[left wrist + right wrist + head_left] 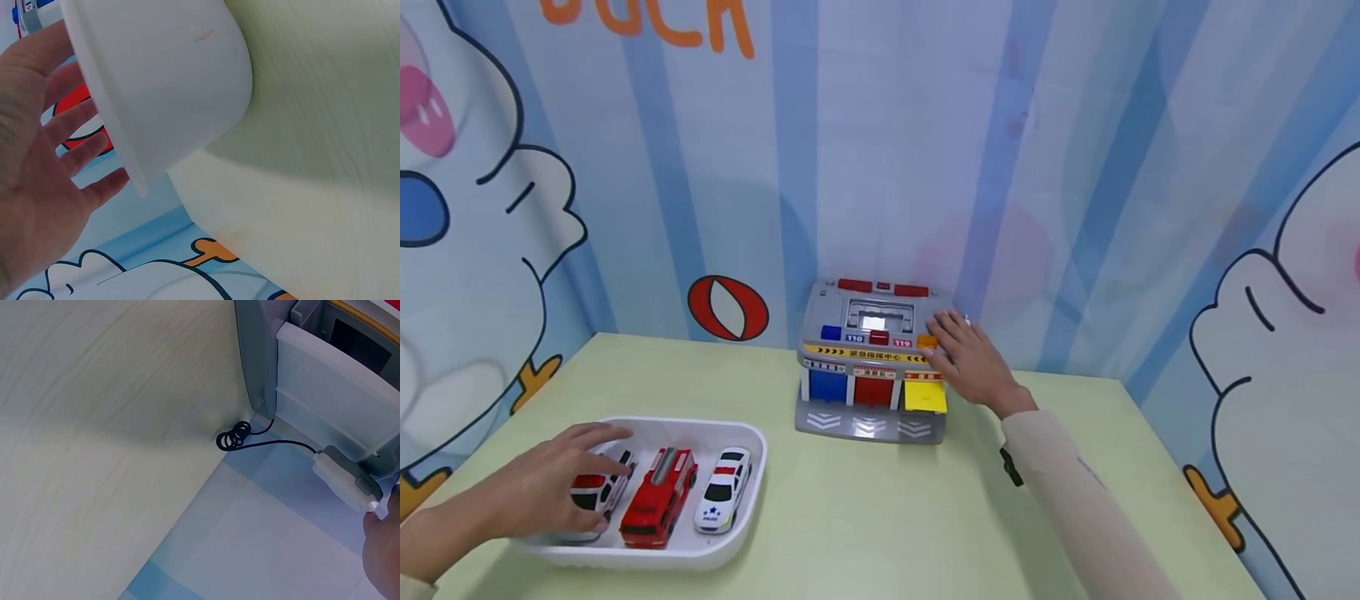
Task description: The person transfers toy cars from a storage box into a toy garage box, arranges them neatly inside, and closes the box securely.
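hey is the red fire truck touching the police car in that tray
Apart: the head view shows bare white tray floor between the red fire truck and police car.

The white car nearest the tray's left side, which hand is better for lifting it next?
Probably the left hand. Its fingers and thumb are spread over that white car in the white tray. The right hand is farther away, at the gray toy station.

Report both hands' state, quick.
Left hand: open, fingers spread over the leftmost toy car.
Right hand: open, at the right edge of the toy station.
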The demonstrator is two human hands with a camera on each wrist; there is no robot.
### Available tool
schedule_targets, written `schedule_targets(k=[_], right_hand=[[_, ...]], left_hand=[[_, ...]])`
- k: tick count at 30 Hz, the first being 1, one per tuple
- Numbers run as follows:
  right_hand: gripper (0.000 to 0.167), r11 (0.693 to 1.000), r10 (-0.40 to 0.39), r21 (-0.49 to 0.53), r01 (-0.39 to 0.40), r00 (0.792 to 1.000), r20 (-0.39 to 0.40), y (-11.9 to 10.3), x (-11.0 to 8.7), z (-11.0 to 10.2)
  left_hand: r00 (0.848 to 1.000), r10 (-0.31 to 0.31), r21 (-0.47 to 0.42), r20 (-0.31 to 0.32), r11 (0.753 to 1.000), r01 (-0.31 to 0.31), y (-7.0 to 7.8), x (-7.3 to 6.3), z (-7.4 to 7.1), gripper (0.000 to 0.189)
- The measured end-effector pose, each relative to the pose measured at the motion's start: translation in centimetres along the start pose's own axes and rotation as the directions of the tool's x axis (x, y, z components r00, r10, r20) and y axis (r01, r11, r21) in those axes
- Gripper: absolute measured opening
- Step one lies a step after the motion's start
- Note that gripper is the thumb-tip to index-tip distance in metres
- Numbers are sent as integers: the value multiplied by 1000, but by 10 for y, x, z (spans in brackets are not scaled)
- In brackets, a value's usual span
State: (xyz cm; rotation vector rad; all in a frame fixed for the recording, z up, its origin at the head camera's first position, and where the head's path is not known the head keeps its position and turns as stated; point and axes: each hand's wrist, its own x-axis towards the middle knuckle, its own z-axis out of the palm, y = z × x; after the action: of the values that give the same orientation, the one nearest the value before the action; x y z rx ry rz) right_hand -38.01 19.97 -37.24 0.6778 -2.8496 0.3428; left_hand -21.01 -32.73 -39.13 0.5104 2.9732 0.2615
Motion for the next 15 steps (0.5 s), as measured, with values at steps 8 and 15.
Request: schedule_targets(k=[8, 15], right_hand=[[65, 1000, -4, -5, 4, 1000, -6, -1, -2, 0], [66, 1000, 1, -19, -1, 1000, -9, -2, -1, 1]], left_hand=[[999, -8, -57, 46, 998, 11, -3, 2, 3, 42], [998, 28, -69, 58, 997, -24, -4, 3, 6, 46]])
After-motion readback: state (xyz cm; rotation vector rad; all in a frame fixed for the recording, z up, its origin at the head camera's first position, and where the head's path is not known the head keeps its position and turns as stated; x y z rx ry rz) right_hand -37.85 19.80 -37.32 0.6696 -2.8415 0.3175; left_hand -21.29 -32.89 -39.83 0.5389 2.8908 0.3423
